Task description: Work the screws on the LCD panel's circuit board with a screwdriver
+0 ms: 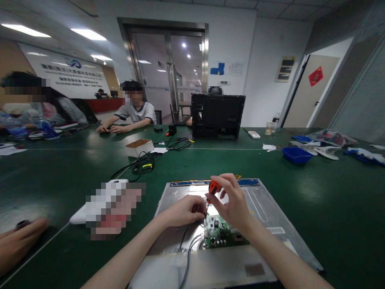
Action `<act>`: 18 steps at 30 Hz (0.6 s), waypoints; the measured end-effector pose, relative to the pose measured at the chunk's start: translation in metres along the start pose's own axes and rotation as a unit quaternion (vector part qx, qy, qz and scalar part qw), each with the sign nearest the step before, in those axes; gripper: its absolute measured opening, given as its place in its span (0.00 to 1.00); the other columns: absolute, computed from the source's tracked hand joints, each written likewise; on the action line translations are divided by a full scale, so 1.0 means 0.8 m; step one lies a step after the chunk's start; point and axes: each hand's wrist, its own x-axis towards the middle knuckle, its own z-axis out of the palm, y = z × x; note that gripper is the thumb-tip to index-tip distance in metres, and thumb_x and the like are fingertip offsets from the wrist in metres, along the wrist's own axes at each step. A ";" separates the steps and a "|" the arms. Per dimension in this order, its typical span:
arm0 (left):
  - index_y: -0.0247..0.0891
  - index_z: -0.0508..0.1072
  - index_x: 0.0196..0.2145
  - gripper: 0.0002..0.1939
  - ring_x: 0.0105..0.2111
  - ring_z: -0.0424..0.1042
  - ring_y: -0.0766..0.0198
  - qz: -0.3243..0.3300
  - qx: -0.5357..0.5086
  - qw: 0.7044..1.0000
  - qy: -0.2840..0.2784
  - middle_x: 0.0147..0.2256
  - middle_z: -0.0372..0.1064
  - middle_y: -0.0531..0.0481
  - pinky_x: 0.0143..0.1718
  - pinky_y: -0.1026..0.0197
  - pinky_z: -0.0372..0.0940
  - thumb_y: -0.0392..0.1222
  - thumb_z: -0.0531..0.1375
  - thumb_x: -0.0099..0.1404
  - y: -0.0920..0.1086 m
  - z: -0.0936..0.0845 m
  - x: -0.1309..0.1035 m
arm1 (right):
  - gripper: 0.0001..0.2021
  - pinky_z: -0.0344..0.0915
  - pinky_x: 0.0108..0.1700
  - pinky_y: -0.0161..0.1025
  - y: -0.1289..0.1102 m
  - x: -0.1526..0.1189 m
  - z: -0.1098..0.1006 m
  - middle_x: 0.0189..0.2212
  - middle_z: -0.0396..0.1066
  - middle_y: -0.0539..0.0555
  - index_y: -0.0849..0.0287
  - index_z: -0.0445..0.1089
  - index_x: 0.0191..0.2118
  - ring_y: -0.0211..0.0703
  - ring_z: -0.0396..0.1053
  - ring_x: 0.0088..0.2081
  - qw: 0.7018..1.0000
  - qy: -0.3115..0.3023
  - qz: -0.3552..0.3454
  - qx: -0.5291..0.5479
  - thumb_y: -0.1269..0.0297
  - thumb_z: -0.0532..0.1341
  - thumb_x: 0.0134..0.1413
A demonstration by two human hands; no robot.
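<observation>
My right hand (233,198) is closed round the red and black handle of a screwdriver (213,187). Its shaft points down to the upper left corner of a green circuit board (224,230). Close beside the tip, my left hand (192,210) has its fingers curled together at the board's corner; what they pinch, if anything, is hidden. The board lies on a flat silver metal panel (258,204), which has a blue strip (249,182) along its far edge. Grey cables (189,261) run from the board's left side toward me.
Black cables (144,162) and an open carton (139,147) lie beyond the panel. A blue tray (296,155) stands at right, a black monitor-like unit (218,116) at the back. Another person's hand (22,245) rests at left, near a white device (81,212).
</observation>
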 end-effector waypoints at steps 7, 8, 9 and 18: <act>0.38 0.71 0.30 0.03 0.28 0.64 0.64 -0.004 0.000 1.000 0.001 0.27 0.66 0.55 0.30 0.65 0.59 0.37 0.61 0.54 0.000 0.000 0.000 | 0.23 0.73 0.29 0.37 -0.001 -0.002 -0.002 0.44 0.67 0.56 0.49 0.58 0.63 0.38 0.70 0.31 0.999 -0.034 0.019 0.020 0.71 0.55 0.65; 0.38 0.71 0.29 0.03 0.28 0.64 0.64 -0.004 -0.001 1.000 0.000 0.27 0.66 0.55 0.30 0.64 0.60 0.37 0.61 0.54 0.000 0.000 0.000 | 0.24 0.73 0.30 0.38 -0.001 -0.002 -0.002 0.45 0.68 0.57 0.49 0.58 0.64 0.39 0.70 0.31 0.999 -0.038 0.020 0.023 0.72 0.54 0.65; 0.38 0.71 0.29 0.03 0.28 0.64 0.64 -0.004 -0.002 1.000 -0.001 0.27 0.65 0.55 0.31 0.64 0.60 0.38 0.62 0.54 0.000 0.000 0.000 | 0.25 0.74 0.31 0.39 0.000 -0.002 -0.002 0.46 0.69 0.57 0.49 0.57 0.65 0.40 0.71 0.32 0.999 -0.043 0.018 0.025 0.72 0.53 0.65; 0.38 0.72 0.31 0.05 0.28 0.64 0.63 0.001 -0.004 1.000 0.002 0.27 0.66 0.54 0.30 0.64 0.59 0.37 0.61 0.54 0.000 -0.001 -0.001 | 0.22 0.68 0.23 0.32 0.003 -0.002 0.001 0.39 0.71 0.52 0.49 0.60 0.60 0.37 0.68 0.28 1.000 -0.016 -0.003 0.016 0.67 0.61 0.63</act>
